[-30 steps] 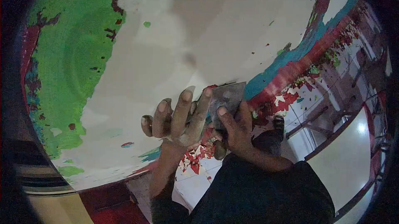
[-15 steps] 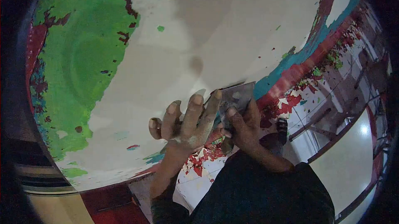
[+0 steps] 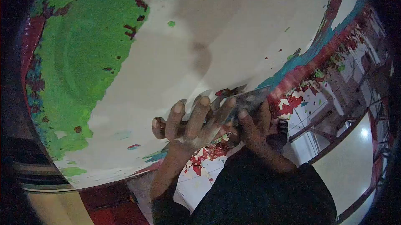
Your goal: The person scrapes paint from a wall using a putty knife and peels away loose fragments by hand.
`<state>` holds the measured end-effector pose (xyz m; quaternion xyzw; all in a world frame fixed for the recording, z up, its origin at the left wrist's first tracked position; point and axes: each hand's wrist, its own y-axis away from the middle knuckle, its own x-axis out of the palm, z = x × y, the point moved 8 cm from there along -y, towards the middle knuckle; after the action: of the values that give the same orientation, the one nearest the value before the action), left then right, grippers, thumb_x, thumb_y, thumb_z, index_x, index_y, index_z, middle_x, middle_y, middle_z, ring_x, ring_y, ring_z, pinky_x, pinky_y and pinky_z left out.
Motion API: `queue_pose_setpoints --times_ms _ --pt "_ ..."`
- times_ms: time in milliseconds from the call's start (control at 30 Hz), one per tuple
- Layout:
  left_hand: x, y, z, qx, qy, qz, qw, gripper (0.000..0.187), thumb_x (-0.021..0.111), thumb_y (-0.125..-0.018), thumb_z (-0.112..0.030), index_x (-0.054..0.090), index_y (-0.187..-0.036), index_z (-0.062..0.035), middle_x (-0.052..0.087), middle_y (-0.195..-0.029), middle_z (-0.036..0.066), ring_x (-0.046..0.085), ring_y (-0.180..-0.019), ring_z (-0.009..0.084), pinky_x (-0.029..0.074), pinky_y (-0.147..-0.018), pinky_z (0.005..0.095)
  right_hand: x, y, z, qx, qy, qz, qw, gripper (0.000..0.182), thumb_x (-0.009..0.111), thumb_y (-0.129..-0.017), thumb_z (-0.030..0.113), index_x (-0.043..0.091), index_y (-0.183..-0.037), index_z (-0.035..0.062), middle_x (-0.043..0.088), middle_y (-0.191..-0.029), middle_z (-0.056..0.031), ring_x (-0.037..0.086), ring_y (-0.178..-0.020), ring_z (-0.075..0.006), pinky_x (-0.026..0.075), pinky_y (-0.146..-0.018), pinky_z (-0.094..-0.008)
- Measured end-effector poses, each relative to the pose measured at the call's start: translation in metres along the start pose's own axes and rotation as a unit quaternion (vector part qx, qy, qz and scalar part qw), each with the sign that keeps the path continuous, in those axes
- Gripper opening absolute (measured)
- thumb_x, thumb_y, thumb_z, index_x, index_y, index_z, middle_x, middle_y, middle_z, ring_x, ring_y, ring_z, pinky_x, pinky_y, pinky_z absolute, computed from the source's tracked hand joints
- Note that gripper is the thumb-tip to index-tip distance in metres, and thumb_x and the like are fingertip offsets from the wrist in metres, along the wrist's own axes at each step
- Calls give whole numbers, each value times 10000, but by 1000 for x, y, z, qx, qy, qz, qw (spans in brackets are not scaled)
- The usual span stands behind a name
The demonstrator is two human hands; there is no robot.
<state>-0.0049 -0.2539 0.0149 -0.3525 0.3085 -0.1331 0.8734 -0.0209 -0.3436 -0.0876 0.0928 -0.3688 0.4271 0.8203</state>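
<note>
A large curved white surface (image 3: 167, 66) carries patches of green paint (image 3: 92, 45) and a teal and red edge strip. My right hand (image 3: 255, 129) grips a flat grey metal scraper (image 3: 250, 98), thumb on its face, with the blade at the surface near that strip. To its left, my left hand (image 3: 192, 127) has its fingers spread over the lower part of the surface, the index fingertip close to the scraper. Small dark red and grey flakes (image 3: 223, 93) lie by the blade's edge. The scraper's lower part is hidden by the hands.
Red and white paint chips (image 3: 290, 103) litter the tiled floor below the edge. A pale curved panel (image 3: 348, 162) with a dark rim stands at the right. Striped and red areas (image 3: 112, 206) show at the lower left. A foot (image 3: 283, 128) is beside the right hand.
The scraper has shifted slightly right and now looks flatter, more edge-on. Both hands have moved a little, and dark flakes now show along the blade's edge. The view has shifted slightly.
</note>
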Motion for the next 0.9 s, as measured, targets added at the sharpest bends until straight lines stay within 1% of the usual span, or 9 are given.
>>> queue_pose_setpoints --times_ms 67,167,333,433,533,633,667,733,900 --pt "2 3 -1 14 12 12 1000 336 327 -849 -543 556 -1060 -419 430 -1201 -44 338 -1144 227 65 -1020 470 -8 4 -8 2 9 -15 1000 339 526 -837 148 345 -1091 16 527 -929 -96 550 -772 -134 497 -633 -255" --pt "-1 7 -5 72 55 -17 996 273 464 -820 -482 590 -1027 -357 511 -1101 -61 380 -1117 210 110 -1010 455 -18 13 -24 41 15 -20 999 352 534 -837 169 352 -1096 15 532 -929 -94 556 -736 -131 494 -630 -254" --pt "-11 12 10 1 153 -33 988 207 620 -747 -353 644 -907 -224 581 -978 -74 451 -1034 196 172 -971 431 -3 15 -25 178 6 -5 984 368 538 -841 202 374 -1105 5 535 -942 -97 561 -727 -131 497 -628 -255" --pt "-11 9 11 -10 161 -39 986 139 685 -693 -256 652 -810 -189 598 -943 -71 480 -980 199 193 -951 413 5 13 -30 182 -69 -21 981 344 525 -829 173 353 -1098 45 517 -897 -84 538 -606 -116 393 -350 -208" --pt "-15 2 10 -17 160 -8 987 155 728 -640 -191 617 -746 -176 608 -930 -53 490 -954 200 220 -918 399 7 12 -26 184 -40 -27 982 313 515 -836 163 363 -1081 43 512 -886 -91 538 -602 -129 387 -351 -211" --pt "-16 0 16 -4 202 2 979 182 734 -631 -155 558 -670 -180 602 -949 -7 476 -941 239 279 -878 383 9 18 -29 228 -68 -19 971 369 520 -852 205 368 -1121 1 521 -971 -116 574 -686 -144 468 -471 -221" --pt "-16 0 19 2 223 0 975 199 732 -634 -144 537 -639 -183 598 -959 11 470 -936 258 303 -866 377 10 19 -28 232 -79 -25 969 359 522 -845 192 369 -1118 17 514 -949 -108 564 -666 -147 441 -428 -221" --pt "-21 -13 20 8 173 -15 985 192 741 -626 -167 553 -662 -181 597 -947 19 457 -943 258 317 -840 361 14 21 -28 241 -101 -36 964 343 527 -831 168 373 -1113 47 498 -904 -90 543 -626 -153 387 -343 -221" --pt "-19 -40 19 59 38 43 997 251 746 -622 -210 631 -844 -237 577 -960 -32 422 -951 213 271 -806 346 26 26 -29 260 -166 -69 949 344 523 -848 194 365 -1111 38 506 -935 -104 570 -638 -157 403 -356 -210"
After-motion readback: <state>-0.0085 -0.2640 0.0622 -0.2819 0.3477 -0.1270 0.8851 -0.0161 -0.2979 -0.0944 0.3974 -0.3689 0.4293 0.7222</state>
